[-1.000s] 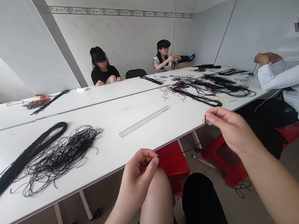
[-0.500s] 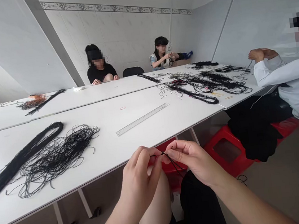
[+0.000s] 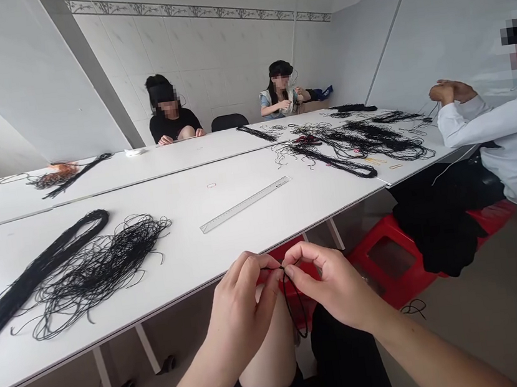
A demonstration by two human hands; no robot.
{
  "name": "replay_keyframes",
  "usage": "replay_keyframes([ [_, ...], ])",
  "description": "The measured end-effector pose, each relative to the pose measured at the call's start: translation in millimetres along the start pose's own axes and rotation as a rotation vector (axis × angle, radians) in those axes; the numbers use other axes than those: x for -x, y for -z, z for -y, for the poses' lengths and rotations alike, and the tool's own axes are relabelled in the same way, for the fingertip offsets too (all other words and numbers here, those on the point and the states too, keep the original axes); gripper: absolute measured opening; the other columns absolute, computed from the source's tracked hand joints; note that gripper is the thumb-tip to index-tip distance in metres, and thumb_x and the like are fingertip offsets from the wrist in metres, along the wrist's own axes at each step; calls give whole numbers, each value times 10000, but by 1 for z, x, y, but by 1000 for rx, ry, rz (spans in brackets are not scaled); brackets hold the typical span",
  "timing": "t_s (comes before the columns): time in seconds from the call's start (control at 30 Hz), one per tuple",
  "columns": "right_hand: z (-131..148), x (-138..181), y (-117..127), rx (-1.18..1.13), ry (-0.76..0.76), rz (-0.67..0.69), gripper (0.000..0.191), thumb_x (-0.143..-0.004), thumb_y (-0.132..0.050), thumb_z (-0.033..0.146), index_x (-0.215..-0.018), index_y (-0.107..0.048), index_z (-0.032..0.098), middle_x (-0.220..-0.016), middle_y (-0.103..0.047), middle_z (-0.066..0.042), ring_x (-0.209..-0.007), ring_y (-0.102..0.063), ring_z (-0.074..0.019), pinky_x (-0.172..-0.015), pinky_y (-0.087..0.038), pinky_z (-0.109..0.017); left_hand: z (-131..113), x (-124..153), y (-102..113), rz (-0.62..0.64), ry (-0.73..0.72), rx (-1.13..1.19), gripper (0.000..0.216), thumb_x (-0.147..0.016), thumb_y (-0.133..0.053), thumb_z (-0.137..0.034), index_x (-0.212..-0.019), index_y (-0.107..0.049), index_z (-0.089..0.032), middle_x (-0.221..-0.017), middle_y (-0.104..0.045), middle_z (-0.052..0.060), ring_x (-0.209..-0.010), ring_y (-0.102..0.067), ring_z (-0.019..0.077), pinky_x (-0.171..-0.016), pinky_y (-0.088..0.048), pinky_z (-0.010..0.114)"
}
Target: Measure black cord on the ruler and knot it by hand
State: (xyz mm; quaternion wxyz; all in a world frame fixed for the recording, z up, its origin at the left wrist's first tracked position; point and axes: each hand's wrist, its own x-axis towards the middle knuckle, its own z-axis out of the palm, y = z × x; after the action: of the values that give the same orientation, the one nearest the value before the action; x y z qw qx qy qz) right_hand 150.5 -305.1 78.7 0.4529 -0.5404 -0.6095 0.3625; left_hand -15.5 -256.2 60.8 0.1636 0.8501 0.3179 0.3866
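My left hand (image 3: 242,308) and my right hand (image 3: 330,282) meet over my knees, just below the front edge of the white table (image 3: 209,250). Both pinch a thin black cord (image 3: 296,308) at its top, and the cord hangs down between them in a narrow loop. Fingertips of the two hands almost touch. On the table to my left lies a loose pile of black cords (image 3: 93,273) beside a thick tied bundle of cords (image 3: 28,278).
A clear ruler (image 3: 245,204) lies mid-table. More black cords (image 3: 356,141) are spread at the far right. Two people sit at the far side, another in a white shirt (image 3: 510,131) sits at right. Red stools (image 3: 389,259) stand under the table.
A second ago my hands were apart with the cord stretched taut. The right hand came in to the left, and the cord now hangs in a loop.
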Motion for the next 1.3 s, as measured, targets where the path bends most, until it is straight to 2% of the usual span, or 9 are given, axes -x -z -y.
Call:
replay_keyframes([
  [0.27, 2, -3, -1, 378, 275, -109, 83, -851, -515, 155, -802, -543, 215, -776, -611, 13, -758, -570, -136, -722, -471, -254, -2, -4, 6, 145, 61, 138, 100, -929, -385, -203, -896, -479, -211, -876, -529, 34, -756, -483, 156, -640, -371, 277],
  [0.4, -5, -9, -8, 730, 615, -210, 158, -850, -471, 82, -746, -509, 194, -636, -558, 26, -632, -522, -120, -935, -407, -376, 2, -8, 7, 291, 359, 545, 196, -944, -383, -306, -804, -467, -199, -749, -447, -5, -667, -389, 122, -613, -336, 256],
  [0.47, -9, -12, -10, 845, 688, -214, 175, -855, -454, 68, -743, -511, 189, -627, -554, 24, -626, -518, -119, -975, -372, -405, 8, -10, 5, 399, 563, 849, 227, -934, -408, -347, -788, -475, -186, -689, -375, -24, -624, -329, 105, -559, -294, 232],
  [0.6, -11, -15, -8, 698, 601, -131, 162, -875, -450, 88, -766, -508, 194, -645, -576, 33, -607, -514, -108, -955, -378, -394, 17, -13, 4, 481, 789, 1251, 190, -891, -502, -318, -795, -502, -154, -705, -354, -24, -599, -282, 76, -506, -210, 202],
  [0.73, -6, -11, -1, 452, 398, -53, 136, -908, -469, 171, -809, -550, 217, -753, -639, 12, -743, -563, -144, -885, -421, -348, 16, -14, 5, 448, 808, 1324, 180, -858, -573, -296, -786, -525, -137, -718, -379, -18, -579, -264, 57, -485, -162, 190],
  [0.83, -4, -9, 12, 368, 275, -82, 131, -918, -484, 246, -856, -598, 231, -858, -665, -13, -874, -587, -176, -837, -442, -320, 15, -14, 7, 424, 797, 1336, 185, -853, -590, -301, -780, -532, -141, -699, -373, -21, -569, -244, 57, -479, -152, 187],
  [1.0, -19, -16, 52, 338, 182, -346, 191, -914, -488, 354, -861, -610, 216, -875, -682, -41, -856, -624, -201, -779, -461, -308, 22, -11, 11, 364, 764, 1285, 206, -845, -605, -328, -767, -527, -154, -633, -290, -44, -554, -178, 74, -472, -129, 200],
  [1.13, -39, -21, 85, 497, 200, -589, 193, -891, -507, 380, -848, -602, 217, -837, -684, -44, -827, -635, -214, -770, -453, -323, 29, -5, 17, 286, 738, 1235, 228, -862, -583, -342, -740, -499, -167, -606, -211, -58, -553, -144, 85, -472, -124, 208],
  [1.3, -51, -23, 101, 716, 223, -675, 157, -895, -482, 340, -850, -584, 230, -827, -698, -35, -828, -632, -220, -772, -434, -336, 31, -1, 19, 306, 748, 1242, 227, -860, -586, -344, -748, -501, -165, -607, -215, -59, -550, -136, 83, -470, -121, 206],
])
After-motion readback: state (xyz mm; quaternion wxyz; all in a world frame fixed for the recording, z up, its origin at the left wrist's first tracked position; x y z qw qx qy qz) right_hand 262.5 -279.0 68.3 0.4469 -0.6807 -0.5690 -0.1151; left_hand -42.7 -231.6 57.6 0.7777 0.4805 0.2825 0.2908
